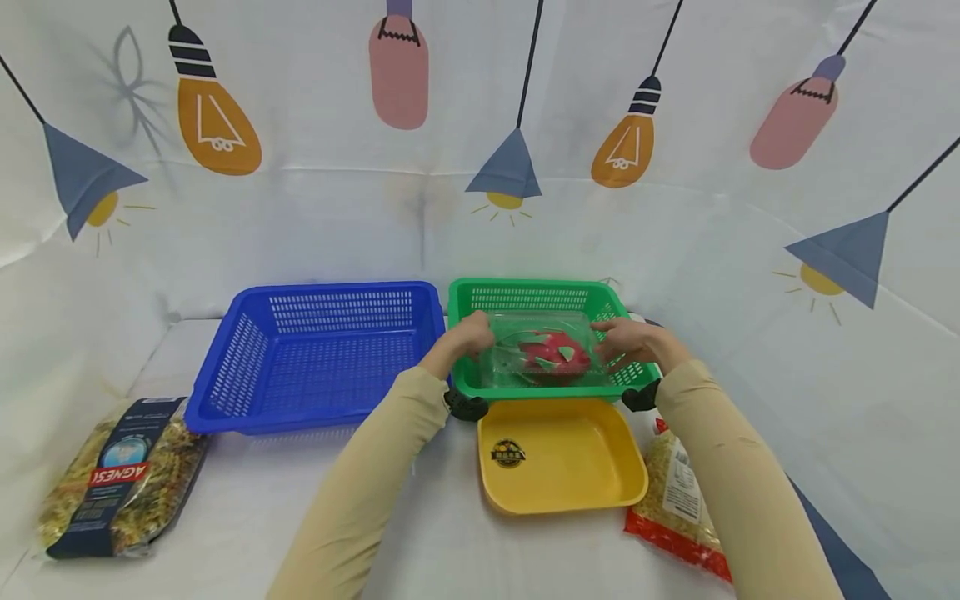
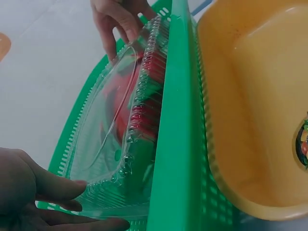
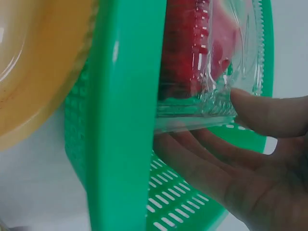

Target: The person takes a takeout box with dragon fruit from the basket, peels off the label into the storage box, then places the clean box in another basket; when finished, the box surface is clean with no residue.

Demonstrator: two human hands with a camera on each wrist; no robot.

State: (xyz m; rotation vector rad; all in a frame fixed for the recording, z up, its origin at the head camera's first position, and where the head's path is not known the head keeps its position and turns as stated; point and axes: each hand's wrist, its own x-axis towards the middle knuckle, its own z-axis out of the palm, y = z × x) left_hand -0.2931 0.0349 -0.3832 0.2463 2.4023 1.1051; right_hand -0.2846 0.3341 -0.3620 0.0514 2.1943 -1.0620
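Note:
A clear plastic clamshell box (image 1: 504,354) with a red dragon fruit (image 1: 557,354) inside sits within the green basket (image 1: 465,385). My left hand (image 1: 468,336) holds its left end; in the left wrist view, the thumb (image 2: 67,187) lies at the lid edge and the fingers reach lower. At the right end my right hand (image 1: 633,340) grips the box, with the thumb (image 3: 260,111) against its edge and the fingers (image 3: 202,163) beneath it. Part of the box's near side is hidden by the basket wall in both wrist views.
Left of the green basket stands a blue basket (image 1: 341,358). A yellow tray (image 1: 570,458) is right in front of the green basket. A bag of pasta (image 1: 123,479) lies at far left, and a red-edged bag (image 1: 678,492) lies partly under the right forearm.

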